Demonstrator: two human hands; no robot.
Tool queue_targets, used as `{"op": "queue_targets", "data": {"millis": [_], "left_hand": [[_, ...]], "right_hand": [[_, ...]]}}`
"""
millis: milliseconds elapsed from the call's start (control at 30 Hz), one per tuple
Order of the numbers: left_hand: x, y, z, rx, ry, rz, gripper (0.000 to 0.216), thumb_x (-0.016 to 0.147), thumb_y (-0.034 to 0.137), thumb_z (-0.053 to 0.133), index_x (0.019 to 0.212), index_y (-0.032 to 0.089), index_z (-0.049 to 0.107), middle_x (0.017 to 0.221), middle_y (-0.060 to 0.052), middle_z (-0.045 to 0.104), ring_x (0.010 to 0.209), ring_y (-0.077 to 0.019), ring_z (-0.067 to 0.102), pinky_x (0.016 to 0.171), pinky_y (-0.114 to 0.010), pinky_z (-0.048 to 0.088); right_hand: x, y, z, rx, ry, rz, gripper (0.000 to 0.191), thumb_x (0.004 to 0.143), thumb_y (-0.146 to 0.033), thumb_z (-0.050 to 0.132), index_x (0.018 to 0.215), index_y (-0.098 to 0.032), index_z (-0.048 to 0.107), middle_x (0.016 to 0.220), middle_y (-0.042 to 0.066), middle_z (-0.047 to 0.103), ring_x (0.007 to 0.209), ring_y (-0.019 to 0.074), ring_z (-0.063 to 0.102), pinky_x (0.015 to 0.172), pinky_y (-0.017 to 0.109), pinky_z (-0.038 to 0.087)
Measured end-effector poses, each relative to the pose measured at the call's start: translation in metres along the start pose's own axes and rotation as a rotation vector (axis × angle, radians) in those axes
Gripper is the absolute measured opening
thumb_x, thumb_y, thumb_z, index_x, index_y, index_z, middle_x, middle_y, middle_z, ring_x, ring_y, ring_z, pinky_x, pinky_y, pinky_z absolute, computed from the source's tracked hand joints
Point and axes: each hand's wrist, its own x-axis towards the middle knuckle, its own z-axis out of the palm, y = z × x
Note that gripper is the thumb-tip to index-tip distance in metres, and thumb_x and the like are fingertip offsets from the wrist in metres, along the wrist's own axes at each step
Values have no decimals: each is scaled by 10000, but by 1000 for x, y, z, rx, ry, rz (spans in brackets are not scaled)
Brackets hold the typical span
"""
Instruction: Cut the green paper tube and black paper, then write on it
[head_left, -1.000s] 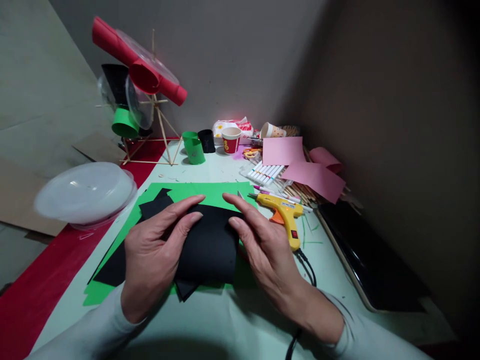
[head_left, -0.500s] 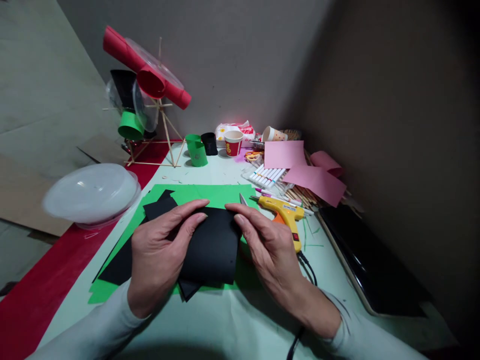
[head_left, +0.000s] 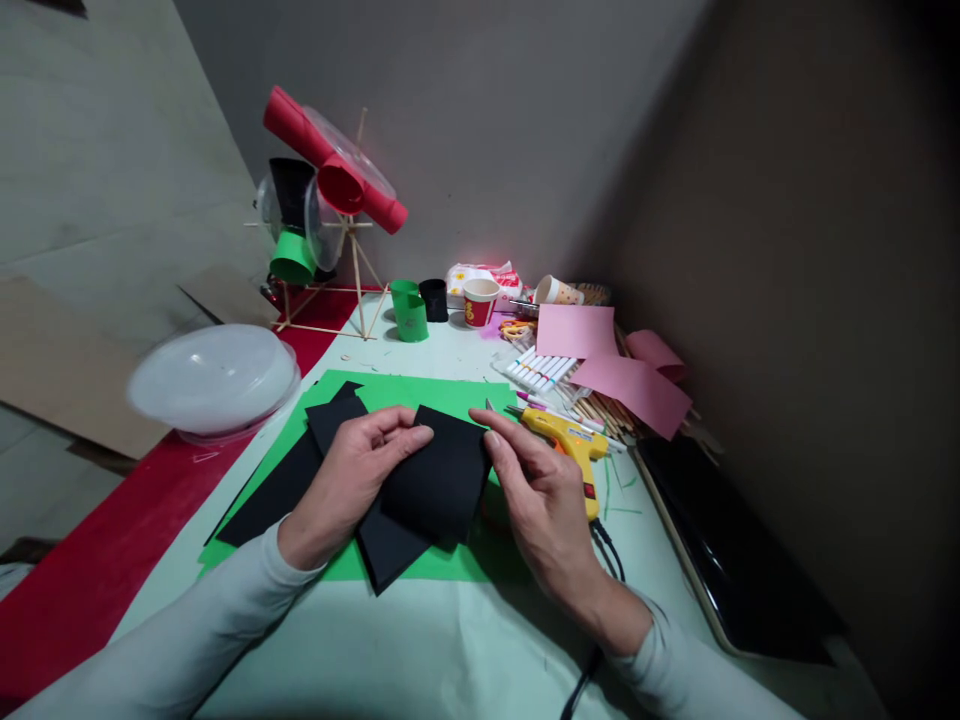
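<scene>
A curved piece of black paper [head_left: 439, 480] is held up between my hands. My left hand [head_left: 367, 460] pinches its left edge, thumb in front and the other fingers folded behind. At its upper right corner, my right hand [head_left: 540, 490] has the paper between thumb and index finger, the index stretched along the top. Beneath lie more black paper pieces [head_left: 277, 495] on several green sheets [head_left: 420, 388]. Just beyond my right hand a yellow hot glue gun [head_left: 574, 440] rests on its side, and a pointed metal tip [head_left: 490, 405] shows beside its nozzle.
A wooden-stick stand [head_left: 358, 265] carrying red paper tubes [head_left: 330, 150] rises at the back left. Plastic lids [head_left: 214, 375] lie left. Green paper rolls [head_left: 409, 312], a paper cup [head_left: 480, 303], markers [head_left: 540, 368] and pink paper [head_left: 576, 330] sit behind. A black glossy panel [head_left: 720, 530] is right.
The black paper has turned, its right side tipping downward, and my left fingers have curled behind it. The view has shifted slightly, moving the background stand right and down.
</scene>
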Motion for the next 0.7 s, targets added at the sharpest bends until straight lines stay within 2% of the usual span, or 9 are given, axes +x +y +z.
{"op": "queue_targets", "data": {"millis": [100,167,300,400,467,533,567,633,700], "left_hand": [[1,-3,0,46,15,10,355,769,451,790,732,161,589,670,55,482,623,-90,411,555,-199,330],[0,-2,1,64,35,34,358,770,458,785,717,159,595,679,50,469,640,-96,397,562,-205,324],[-2,4,-3,128,43,90,355,783,453,773,691,152,607,687,43,452,666,-101,381,576,-210,316],[-1,11,-13,143,52,112,352,780,444,778,676,153,610,680,45,446,649,-95,374,558,-202,309],[1,16,-24,118,56,90,342,749,441,808,682,158,626,686,42,485,632,-91,398,541,-195,318],[6,20,-38,80,46,28,328,700,438,845,704,171,655,690,36,541,615,-96,448,518,-191,334],[8,22,-45,77,49,-16,324,675,437,860,710,177,671,682,32,561,602,-100,462,506,-191,339],[13,24,-58,97,62,-55,306,648,430,874,719,187,703,658,32,575,579,-103,476,488,-189,348],[17,27,-66,127,65,-52,288,642,418,878,738,189,733,680,24,606,596,-107,501,501,-185,372]], "right_hand": [[-1,2,0,20,-2,16,335,965,-317,534,1161,-189,774,793,37,727,676,171,615,543,260,425],[-2,2,1,42,-18,17,329,968,-324,536,1156,-197,774,884,52,756,809,202,671,594,267,471],[-1,-1,-4,85,-69,11,330,982,-352,535,1190,-214,751,922,47,782,868,211,708,707,295,536],[14,-4,-24,217,-103,8,362,1020,-400,484,1253,-218,693,1084,58,781,1005,207,716,866,328,553],[28,-4,-45,274,-33,-4,348,1024,-424,482,1213,-212,682,1104,66,776,1000,205,726,875,335,561],[39,-2,-64,136,-3,-28,279,992,-418,549,1080,-197,696,970,59,781,898,204,735,819,319,561],[43,-1,-70,13,-75,-30,259,982,-413,561,1008,-194,697,881,49,772,825,201,730,762,305,553],[43,1,-74,-337,-320,-24,235,976,-389,563,917,-193,680,780,40,741,721,199,699,663,292,507],[35,3,-64,-718,-527,-33,180,952,-344,594,909,-182,659,818,71,733,722,225,681,625,305,465]]}}
